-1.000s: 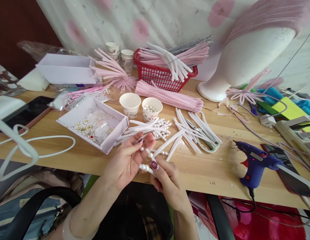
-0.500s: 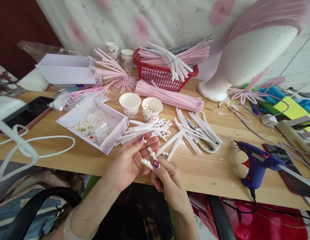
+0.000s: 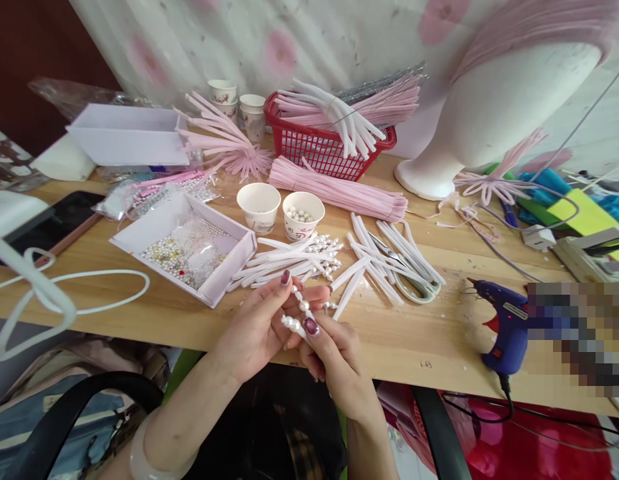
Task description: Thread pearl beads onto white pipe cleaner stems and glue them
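Observation:
In front of me, my right hand (image 3: 334,350) is closed, its thumb pressing white pipe cleaners against the fingers. One pipe cleaner ends in a cluster of pearl beads (image 3: 291,324); another stem rises beside it with a pearl bead (image 3: 304,305) on it. My left hand (image 3: 269,317) is cupped palm up, thumb and finger pinching a small pearl bead (image 3: 294,290) at that stem's tip. Just beyond lie white pipe cleaners (image 3: 274,267) with pearl-beaded ends (image 3: 332,250). The paper cup (image 3: 303,227) behind them holds loose pearls.
Left stands a white box (image 3: 232,267) of small beads; another paper cup (image 3: 258,217) is beside the pearl cup. Scissors (image 3: 419,293) lie among white stems. To the right is a blue glue gun (image 3: 504,327). Behind are a pink pipe-cleaner bundle (image 3: 339,190), red basket (image 3: 314,150) and foam head (image 3: 509,113).
My left thumb and finger have brought the small pearl bead down and right onto the tip of the upright stem. My right hand keeps its grip almost unmoved.

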Demonstrator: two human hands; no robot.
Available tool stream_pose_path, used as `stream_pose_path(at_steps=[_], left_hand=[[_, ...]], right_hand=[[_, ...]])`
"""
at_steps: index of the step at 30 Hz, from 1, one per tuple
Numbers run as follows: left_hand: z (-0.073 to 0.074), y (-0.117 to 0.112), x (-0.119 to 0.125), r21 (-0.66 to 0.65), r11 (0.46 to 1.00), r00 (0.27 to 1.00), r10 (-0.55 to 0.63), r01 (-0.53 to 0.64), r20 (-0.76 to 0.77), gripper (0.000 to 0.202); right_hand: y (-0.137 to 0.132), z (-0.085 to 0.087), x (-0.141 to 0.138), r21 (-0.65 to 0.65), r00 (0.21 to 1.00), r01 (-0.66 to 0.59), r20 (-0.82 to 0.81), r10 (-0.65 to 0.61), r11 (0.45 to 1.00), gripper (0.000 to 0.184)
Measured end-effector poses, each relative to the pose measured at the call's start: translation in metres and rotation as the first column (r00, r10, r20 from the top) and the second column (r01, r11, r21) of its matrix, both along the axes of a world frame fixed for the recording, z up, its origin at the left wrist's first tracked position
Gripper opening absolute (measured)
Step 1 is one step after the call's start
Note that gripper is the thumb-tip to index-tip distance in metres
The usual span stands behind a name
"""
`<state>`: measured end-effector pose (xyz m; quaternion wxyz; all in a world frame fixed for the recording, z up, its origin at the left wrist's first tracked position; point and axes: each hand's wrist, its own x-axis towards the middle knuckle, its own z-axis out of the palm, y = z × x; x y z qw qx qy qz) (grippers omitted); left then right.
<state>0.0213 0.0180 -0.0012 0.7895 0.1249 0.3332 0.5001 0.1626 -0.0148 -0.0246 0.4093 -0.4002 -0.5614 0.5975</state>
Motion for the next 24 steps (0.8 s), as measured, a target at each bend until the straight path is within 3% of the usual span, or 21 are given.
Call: stream_pose_path(at_steps=[9, 24], left_hand=[[-0.0025, -0.0007, -0.0062, 0.196, 0.981, 0.983, 0.03, 0.005, -0.179, 0.038], [-0.0012, -0.0007, -0.0066, 0.211, 0.977, 0.972, 0.009, 0.041, -0.233, 0.041]], right_hand=[[0.0008, 0.0, 0.0004, 0.035, 0.999, -0.031, -0.039, 0.033, 0.999, 0.046], [0.0016, -0.0008, -0.0001, 0.033, 0.998, -0.037, -0.056, 0.039, 0.999, 0.046]])
